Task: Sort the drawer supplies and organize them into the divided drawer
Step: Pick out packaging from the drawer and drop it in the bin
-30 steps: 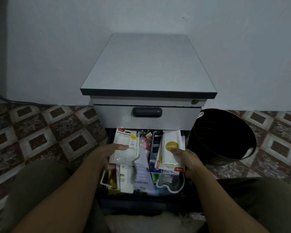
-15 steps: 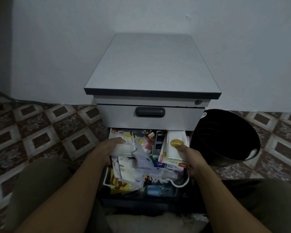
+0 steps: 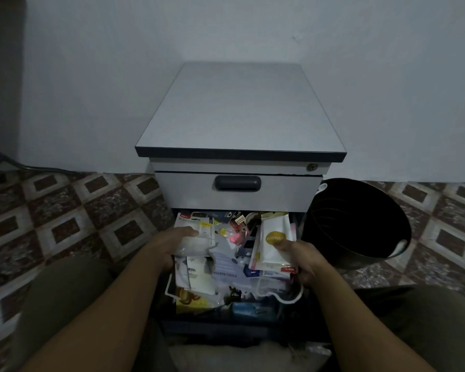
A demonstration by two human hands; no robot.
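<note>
Head view: left grip (image 3: 169,244) clutches a white packet (image 3: 196,241), right grip (image 3: 305,261) pinches a pouch (image 3: 273,248) labelled "KREAT".

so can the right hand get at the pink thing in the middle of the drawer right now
Probably not yet: the right hand grips the white packet with the yellow circle, so it is occupied. The pink thing lies uncovered on the pile, left of that packet.

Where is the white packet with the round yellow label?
Head view, right of centre: the white packet is gripped by the right hand over the right side of the open drawer, left of the black bin.
</note>
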